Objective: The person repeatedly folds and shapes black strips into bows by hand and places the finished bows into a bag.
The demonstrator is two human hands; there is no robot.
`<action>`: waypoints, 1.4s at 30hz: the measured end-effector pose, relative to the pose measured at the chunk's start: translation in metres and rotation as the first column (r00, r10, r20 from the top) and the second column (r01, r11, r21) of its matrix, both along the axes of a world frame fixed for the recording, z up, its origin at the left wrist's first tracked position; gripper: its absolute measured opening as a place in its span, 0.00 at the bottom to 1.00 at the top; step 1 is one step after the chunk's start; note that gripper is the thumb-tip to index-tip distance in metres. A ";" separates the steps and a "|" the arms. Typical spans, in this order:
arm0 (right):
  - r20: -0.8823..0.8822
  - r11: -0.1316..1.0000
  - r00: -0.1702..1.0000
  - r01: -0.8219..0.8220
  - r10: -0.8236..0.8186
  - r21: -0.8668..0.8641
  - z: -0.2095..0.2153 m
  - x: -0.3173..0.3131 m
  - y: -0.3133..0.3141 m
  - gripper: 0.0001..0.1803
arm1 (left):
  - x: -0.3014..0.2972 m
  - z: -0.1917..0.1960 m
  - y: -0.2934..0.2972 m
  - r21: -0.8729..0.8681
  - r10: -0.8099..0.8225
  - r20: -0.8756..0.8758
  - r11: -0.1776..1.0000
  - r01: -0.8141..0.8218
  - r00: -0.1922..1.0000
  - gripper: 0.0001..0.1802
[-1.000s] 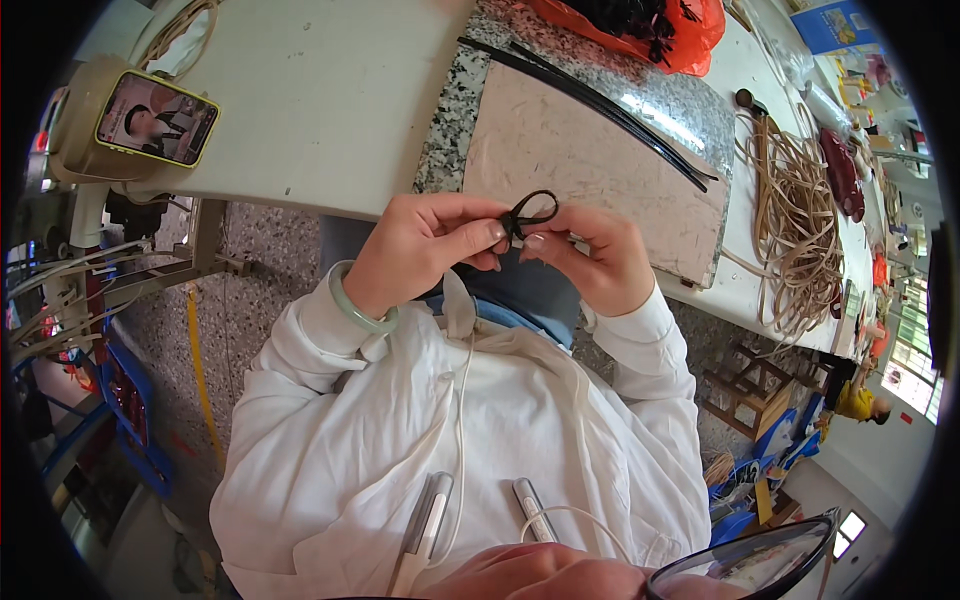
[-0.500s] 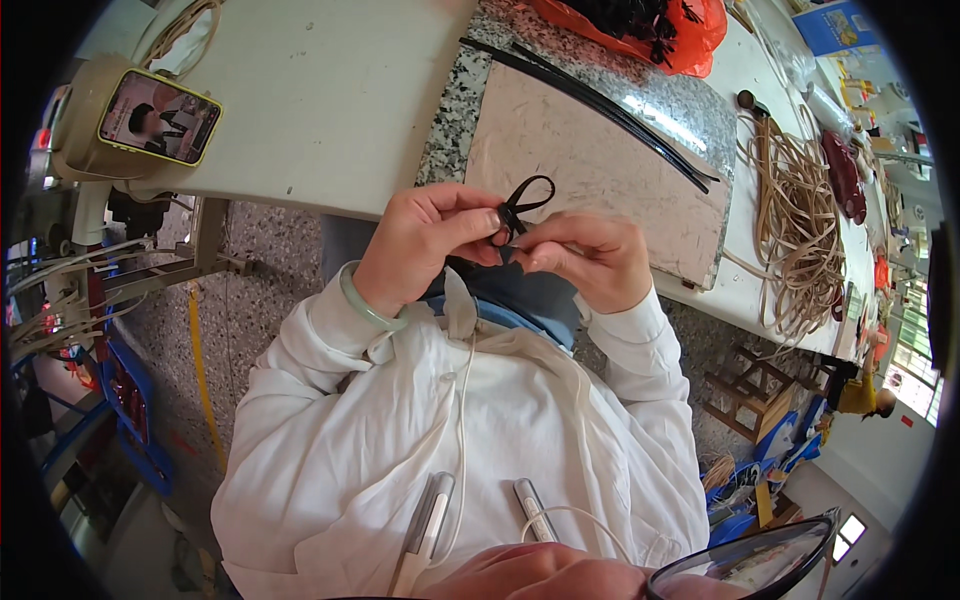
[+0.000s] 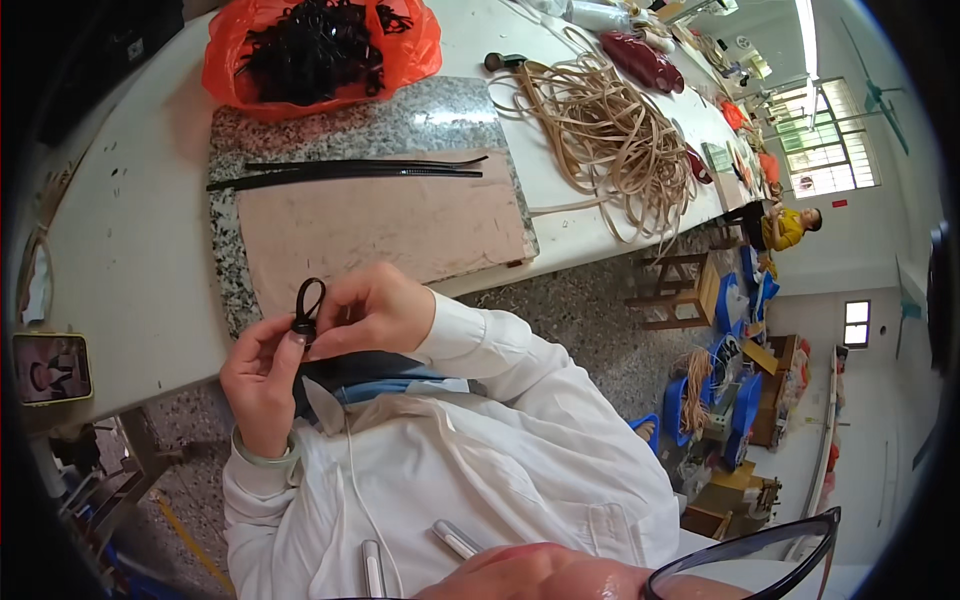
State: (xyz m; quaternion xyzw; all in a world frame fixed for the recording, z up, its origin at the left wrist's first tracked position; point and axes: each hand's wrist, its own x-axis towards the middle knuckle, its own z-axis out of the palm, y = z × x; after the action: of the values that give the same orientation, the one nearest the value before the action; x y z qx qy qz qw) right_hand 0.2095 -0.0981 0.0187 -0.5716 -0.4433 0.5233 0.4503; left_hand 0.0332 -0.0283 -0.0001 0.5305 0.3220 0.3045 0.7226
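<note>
A narrow black strip [image 3: 311,300], bent into an upright loop with a small wound knot at its base, is between my two hands near the table's front edge. My left hand [image 3: 262,375] pinches it below the knot with thumb and fingers. From the other side my right hand [image 3: 375,310] is closed at the knot; its fingertips partly hide what they grip. Beyond the hands, several long black strips [image 3: 365,173] lie side by side across a tan board [image 3: 380,225] on a speckled granite slab [image 3: 450,115].
At the back, a red plastic bag [image 3: 415,45] holds a heap of black strips. A hammer [image 3: 500,62] and a tangled pile of beige straps [image 3: 610,135] lie right of the slab. A phone [image 3: 52,368] is at the left; a wooden stool [image 3: 680,290] stands on the floor.
The view has swung to the right, so the table and hands appear further left. The loop now points more upright and looks narrower; both hands stay closed around the strip.
</note>
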 end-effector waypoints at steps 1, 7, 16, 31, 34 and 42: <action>-0.072 0.999 0.997 0.037 -0.038 -0.017 -0.002 -0.001 -0.001 0.10 | 0.000 0.001 0.000 0.022 -0.005 -0.011 1.000 0.005 1.000 0.09; -0.118 1.000 0.993 0.010 -0.010 -0.002 0.000 0.000 -0.001 0.07 | 0.001 0.001 0.001 0.039 -0.014 0.005 0.999 0.014 1.000 0.08; -0.211 0.991 0.970 0.128 -0.119 0.031 -0.008 -0.013 -0.002 0.06 | 0.006 -0.005 -0.003 0.116 0.034 0.088 0.992 -0.044 0.996 0.07; 0.095 0.848 0.904 0.349 -0.417 0.400 -0.013 -0.045 -0.004 0.07 | 0.003 -0.005 0.000 0.108 0.007 0.047 0.994 -0.012 0.999 0.06; 0.201 0.839 0.887 0.289 -0.415 0.461 -0.014 -0.043 -0.002 0.08 | 0.001 -0.006 0.003 0.149 0.036 0.061 0.988 -0.045 0.998 0.06; 0.336 0.905 0.928 0.001 -0.159 0.426 -0.010 -0.019 -0.001 0.09 | 0.003 0.004 0.007 -0.210 -0.103 0.061 0.971 0.113 0.993 0.07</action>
State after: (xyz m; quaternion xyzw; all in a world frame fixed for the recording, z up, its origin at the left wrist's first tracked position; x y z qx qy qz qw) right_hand 0.1907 -0.0991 0.0083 -0.5664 -0.5963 0.2824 0.4938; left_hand 0.0361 -0.0216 0.0034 0.4591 0.3053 0.2416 0.7985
